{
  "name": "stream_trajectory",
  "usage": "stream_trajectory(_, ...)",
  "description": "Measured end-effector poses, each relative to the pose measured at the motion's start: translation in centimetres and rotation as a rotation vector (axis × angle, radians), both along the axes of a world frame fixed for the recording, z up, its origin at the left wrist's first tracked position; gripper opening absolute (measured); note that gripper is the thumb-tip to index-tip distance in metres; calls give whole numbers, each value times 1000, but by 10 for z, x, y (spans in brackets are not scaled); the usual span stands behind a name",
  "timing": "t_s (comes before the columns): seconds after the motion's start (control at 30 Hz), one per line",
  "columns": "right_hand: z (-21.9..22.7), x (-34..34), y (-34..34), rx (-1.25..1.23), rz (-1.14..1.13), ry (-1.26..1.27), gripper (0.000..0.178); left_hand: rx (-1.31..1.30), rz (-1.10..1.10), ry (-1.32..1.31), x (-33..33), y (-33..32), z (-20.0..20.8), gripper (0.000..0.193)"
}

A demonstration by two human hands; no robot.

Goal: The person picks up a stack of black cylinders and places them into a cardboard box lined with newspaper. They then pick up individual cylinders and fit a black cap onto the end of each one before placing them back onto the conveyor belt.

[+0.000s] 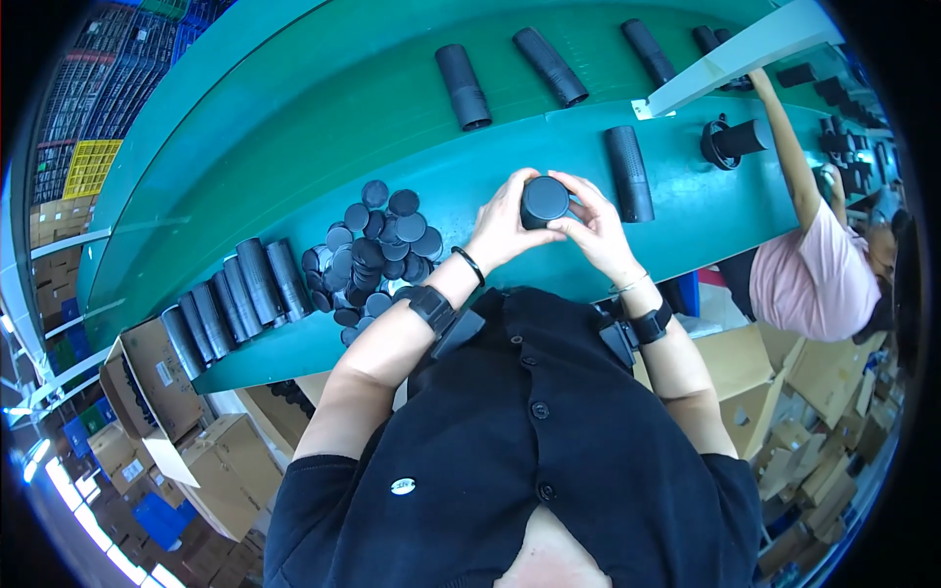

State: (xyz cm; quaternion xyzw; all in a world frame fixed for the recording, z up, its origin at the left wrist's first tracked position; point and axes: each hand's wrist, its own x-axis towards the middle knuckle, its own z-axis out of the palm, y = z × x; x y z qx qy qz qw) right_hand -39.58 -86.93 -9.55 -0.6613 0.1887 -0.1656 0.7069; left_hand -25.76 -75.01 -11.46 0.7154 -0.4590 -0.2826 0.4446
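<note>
Between my two hands is a black cylindrical tube (545, 199), its round flat end facing up. My left hand (502, 223) wraps its left side, while the fingers and thumb of my right hand (598, 227) grip the right side. The rest of the tube below that end is hidden. To the left of my left hand, a loose pile of black round discs (368, 253) lies on the green table (529, 265). Just right of my right hand lies a single black tube (629, 174) with a textured surface. Several similar tubes (257, 279) lie in a row at the far left.
More tubes (463, 88) lie on the green belt (323, 127) beyond the table. A pale metal bar (745, 59) crosses at the right. There, a co-worker in a pink top (814, 279) reaches over the belt. Open cardboard boxes (230, 470) stand below the table's near edge.
</note>
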Motion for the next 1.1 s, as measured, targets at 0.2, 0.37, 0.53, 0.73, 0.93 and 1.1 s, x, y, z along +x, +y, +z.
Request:
stream_trajectory(0.2, 8, 1, 2, 80, 22, 41, 76, -126, 29, 301, 3, 1, -24, 72)
stream_trajectory(0.37, 7, 4, 1, 94, 37, 78, 75, -123, 84, 514, 12, 4, -10, 68)
stream_trajectory(0.53, 12, 17, 9, 168, -3, -9, 63, -10, 48, 223, 23, 5, 4, 69)
stream_trajectory(0.73, 10, 26, 3, 227, -81, -41, 42, -71, 139, 114, 27, -2, 11, 65)
stream_trajectory(0.93, -17, -23, -69, -815, -362, 504, 41, -55, 693, 665, 156, -31, -2, 85)
stream_trajectory(1.1, -46, -56, -91, -777, -464, 1108, 78, -168, 466, 845, 246, -89, -52, 79)
